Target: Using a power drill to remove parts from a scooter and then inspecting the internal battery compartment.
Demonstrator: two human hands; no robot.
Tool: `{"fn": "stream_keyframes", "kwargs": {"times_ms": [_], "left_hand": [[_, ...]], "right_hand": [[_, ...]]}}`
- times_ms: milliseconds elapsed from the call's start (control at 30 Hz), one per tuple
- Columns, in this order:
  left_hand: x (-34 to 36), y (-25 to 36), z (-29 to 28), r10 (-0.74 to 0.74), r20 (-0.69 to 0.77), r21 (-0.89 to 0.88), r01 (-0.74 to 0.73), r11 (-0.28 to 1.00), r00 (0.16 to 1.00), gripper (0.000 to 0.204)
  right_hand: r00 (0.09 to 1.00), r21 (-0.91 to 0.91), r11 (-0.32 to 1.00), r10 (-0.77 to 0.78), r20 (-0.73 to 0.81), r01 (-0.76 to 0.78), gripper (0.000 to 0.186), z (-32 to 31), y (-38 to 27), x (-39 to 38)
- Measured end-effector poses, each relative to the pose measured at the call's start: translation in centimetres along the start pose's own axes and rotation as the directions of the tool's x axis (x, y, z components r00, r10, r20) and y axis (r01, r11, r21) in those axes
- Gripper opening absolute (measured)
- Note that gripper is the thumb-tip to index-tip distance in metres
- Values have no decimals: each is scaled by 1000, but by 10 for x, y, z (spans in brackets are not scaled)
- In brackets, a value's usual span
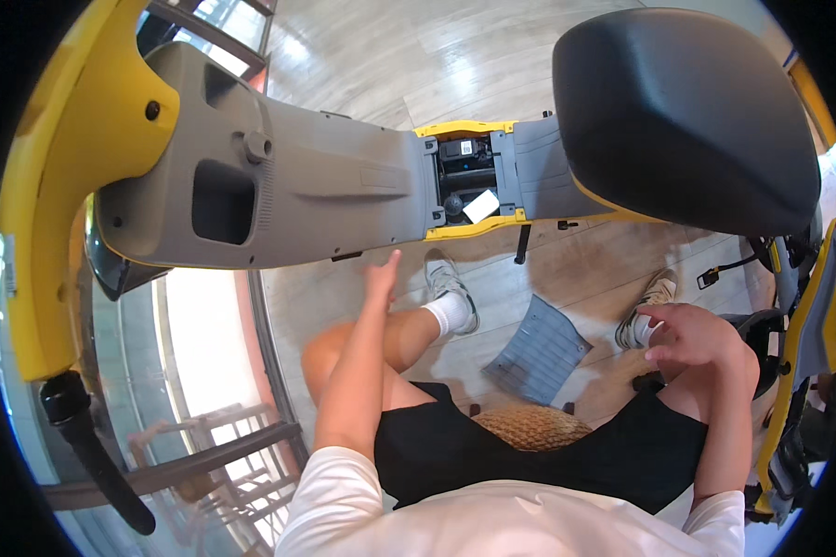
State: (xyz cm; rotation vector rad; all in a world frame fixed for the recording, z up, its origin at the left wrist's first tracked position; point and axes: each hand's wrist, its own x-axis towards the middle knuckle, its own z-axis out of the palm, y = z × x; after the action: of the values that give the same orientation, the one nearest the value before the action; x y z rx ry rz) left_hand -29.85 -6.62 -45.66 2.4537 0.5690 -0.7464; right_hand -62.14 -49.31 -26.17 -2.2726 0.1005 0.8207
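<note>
My left hand [381,276] reaches forward with its fingers stretched out and holds nothing. Its fingertips are just below the lower edge of the grey floor panel [334,190] of a yellow scooter lying across the view. My right hand [695,336] rests by my right knee with the fingers curled. Something white shows under the thumb, and I cannot tell whether it is held or is part of my shoe [648,302]. An open compartment [466,181] in the scooter floor shows black parts and a white tag.
The scooter's black seat [678,111] fills the upper right. A grey ribbed mat [539,351] lies on the wooden floor between my feet. I sit on a woven stool [529,427]. A black handlebar grip [93,450] hangs at lower left. Another yellow vehicle [808,334] stands at right.
</note>
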Motion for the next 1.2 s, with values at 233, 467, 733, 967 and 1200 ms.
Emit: {"fn": "stream_keyframes", "kwargs": {"times_ms": [233,467,733,967,1200], "left_hand": [[-25,38,-53,-41,-704,-600,-563,569,709,75],[-10,29,-55,-2,-891,-261,-510,820,454,66],[-79,40,-24,41,260,232,-103,967,965,78],[-45,112,-81,902,151,948,-317,-17,404,84],[-3,134,-95,785,355,911,0,-412,507,94]], "right_hand": [[999,5,1000,-8,-47,9,71,11,10,-10],[999,-40,999,-10,-40,8,72,7,8,0],[999,-34,999,-23,-34,22,73,2,-4,3],[1000,-15,1000,-19,-7,19,70,-3,-7,6],[1000,25,1000,-2,11,2,71,-9,-7,11]]}}
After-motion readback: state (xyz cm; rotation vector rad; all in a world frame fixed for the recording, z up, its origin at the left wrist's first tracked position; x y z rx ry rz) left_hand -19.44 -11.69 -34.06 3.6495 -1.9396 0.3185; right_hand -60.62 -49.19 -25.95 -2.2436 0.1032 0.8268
